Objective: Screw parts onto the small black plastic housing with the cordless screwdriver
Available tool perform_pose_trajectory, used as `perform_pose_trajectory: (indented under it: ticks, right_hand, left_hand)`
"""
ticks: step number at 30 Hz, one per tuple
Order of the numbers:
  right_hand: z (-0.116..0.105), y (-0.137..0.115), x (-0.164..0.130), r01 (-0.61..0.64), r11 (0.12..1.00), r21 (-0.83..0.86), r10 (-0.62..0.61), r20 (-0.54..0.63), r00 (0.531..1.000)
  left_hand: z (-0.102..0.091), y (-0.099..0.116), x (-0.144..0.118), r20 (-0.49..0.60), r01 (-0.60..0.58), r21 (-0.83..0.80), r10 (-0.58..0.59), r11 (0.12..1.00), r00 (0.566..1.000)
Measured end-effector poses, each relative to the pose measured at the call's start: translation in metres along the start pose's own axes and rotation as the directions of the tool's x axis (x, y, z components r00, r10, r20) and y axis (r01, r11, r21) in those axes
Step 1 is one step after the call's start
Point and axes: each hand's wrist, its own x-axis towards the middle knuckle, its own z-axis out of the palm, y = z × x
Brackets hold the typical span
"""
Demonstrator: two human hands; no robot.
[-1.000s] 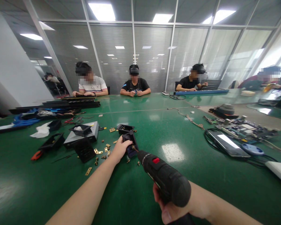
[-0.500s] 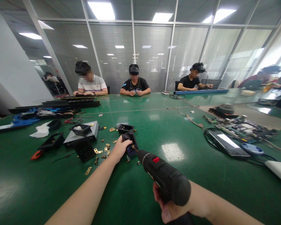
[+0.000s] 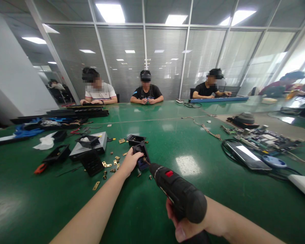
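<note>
My left hand (image 3: 130, 162) grips a small black plastic housing (image 3: 143, 156) that rests on the green table (image 3: 188, 210). My right hand (image 3: 183, 225) holds a black electric screwdriver (image 3: 179, 191) with a red switch. Its bit tip touches the near side of the housing. Small brass hinges (image 3: 109, 165) and screws lie scattered just left of my left hand. A second black housing (image 3: 135, 138) sits right behind the held one.
Black trays (image 3: 57, 154), a grey box (image 3: 98, 144) and an orange-handled tool (image 3: 40, 168) lie to the left. A tablet (image 3: 245, 155), cables and circuit boards (image 3: 264, 139) are at the right. Several people sit at the far edge of the table.
</note>
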Motion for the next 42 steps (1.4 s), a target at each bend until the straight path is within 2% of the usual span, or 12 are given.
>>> perform_pose_trajectory:
  ticks: [5, 22, 28, 35, 40, 42]
  right_hand:
    - [-0.003, 0.003, 0.002, 0.032, 0.999, -0.007, -0.032, 0.001, 0.999]
    - [-0.001, 0.003, 0.001, -0.039, 0.999, 0.029, 0.039, 0.002, 0.999]
    - [-0.003, 0.006, 0.001, 0.036, 0.999, -0.006, -0.036, 0.012, 0.999]
    - [-0.002, 0.007, -0.001, 0.049, 0.999, 0.016, -0.049, 0.023, 0.999]
    - [0.001, 0.000, -0.003, -0.049, 0.996, 0.077, 0.050, -0.001, 0.999]
    - [0.002, -0.003, -0.003, -0.048, 0.995, 0.084, 0.049, -0.005, 0.999]
  left_hand:
    - [-0.001, -0.001, 0.000, -0.008, -0.004, -0.003, 0.004, 1.000, 1.000]
    - [-0.001, -0.006, 0.003, -0.005, -0.029, -0.017, 0.029, 0.999, 1.000]
    - [-0.002, -0.008, 0.005, -0.009, -0.024, -0.003, 0.024, 1.000, 1.000]
    - [-0.001, -0.003, 0.000, -0.003, -0.001, -0.003, 0.001, 1.000, 1.000]
    - [-0.001, -0.002, -0.001, -0.006, -0.004, 0.004, 0.004, 1.000, 1.000]
    - [-0.001, -0.001, -0.002, -0.006, -0.035, 0.006, 0.035, 0.999, 0.999]
